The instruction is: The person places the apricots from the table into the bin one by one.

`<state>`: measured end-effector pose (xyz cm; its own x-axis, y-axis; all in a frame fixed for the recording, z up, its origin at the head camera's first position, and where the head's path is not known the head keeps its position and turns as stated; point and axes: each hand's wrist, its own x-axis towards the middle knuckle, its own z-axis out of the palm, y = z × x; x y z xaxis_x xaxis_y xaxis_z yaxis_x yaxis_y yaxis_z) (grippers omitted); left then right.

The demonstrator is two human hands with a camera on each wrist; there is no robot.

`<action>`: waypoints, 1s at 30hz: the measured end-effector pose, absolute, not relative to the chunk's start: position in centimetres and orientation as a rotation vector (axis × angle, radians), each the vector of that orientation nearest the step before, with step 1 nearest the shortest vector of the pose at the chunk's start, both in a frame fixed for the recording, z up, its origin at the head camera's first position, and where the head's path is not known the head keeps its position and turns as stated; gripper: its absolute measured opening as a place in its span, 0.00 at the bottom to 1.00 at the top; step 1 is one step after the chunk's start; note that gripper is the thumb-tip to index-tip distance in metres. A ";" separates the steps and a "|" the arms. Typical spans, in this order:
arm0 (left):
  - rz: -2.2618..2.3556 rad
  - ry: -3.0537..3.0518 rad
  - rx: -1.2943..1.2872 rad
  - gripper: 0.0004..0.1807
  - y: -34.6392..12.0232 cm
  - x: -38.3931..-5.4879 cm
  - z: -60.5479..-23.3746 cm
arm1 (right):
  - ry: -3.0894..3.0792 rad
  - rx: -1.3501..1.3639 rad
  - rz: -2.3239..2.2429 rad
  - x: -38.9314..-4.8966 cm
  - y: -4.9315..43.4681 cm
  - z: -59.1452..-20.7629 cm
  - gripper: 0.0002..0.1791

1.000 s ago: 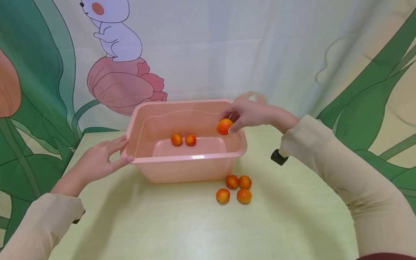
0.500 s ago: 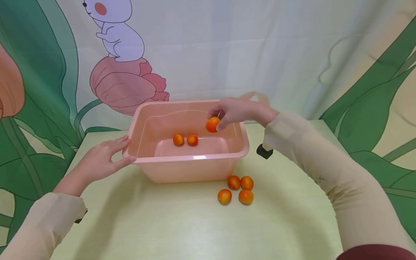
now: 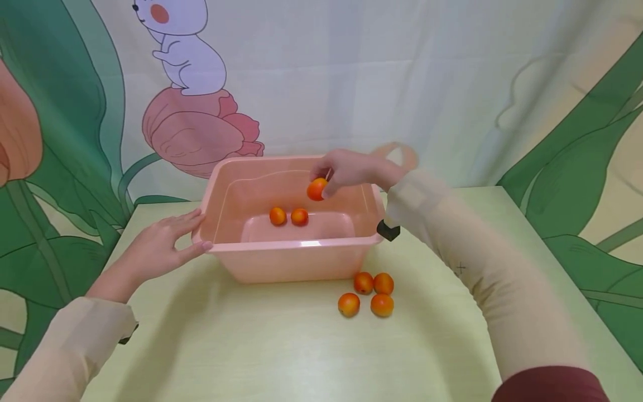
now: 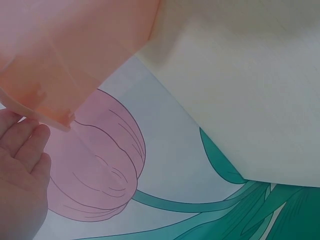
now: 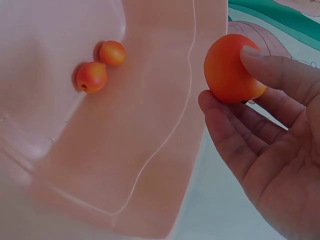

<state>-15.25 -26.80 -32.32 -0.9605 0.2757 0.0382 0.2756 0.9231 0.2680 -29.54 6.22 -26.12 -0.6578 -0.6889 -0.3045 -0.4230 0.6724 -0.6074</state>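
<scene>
My right hand point(image 3: 346, 168) pinches a round orange-red fruit point(image 3: 317, 189) between thumb and fingers, over the inside of a pink plastic tub point(image 3: 286, 261). The right wrist view shows this fruit point(image 5: 232, 69) close up, smooth, with a small dark spot at its underside. On the tub's floor two similar fruits point(image 5: 92, 77) lie side by side. My left hand point(image 3: 156, 248) rests at the tub's left end, thumb on the front corner and extended fingers on the side rim. The left wrist view has its fingers point(image 4: 31, 145) just beneath the rim point(image 4: 55, 122).
Several more orange fruits point(image 3: 382, 305) lie in a loose cluster on the pale table point(image 3: 261, 346), in front of the tub's right corner. Behind the table hangs a curtain point(image 3: 377, 100) printed with flowers and a white animal.
My right hand has moved left with its fruit, from the tub's right end toward its middle. My left hand keeps its place on the rim. The head view has shifted slightly.
</scene>
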 end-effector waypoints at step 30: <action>0.425 3.088 0.474 0.39 -25.8 -15.1 -32.6 | 2.253 -0.645 -0.842 -32.5 5.0 -28.9 0.13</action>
<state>-15.15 -25.82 -32.57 -0.9547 0.2929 0.0518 0.2960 0.9185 0.2623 -32.48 5.05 -28.87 -0.6751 -0.6253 -0.3914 -0.2156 0.6746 -0.7060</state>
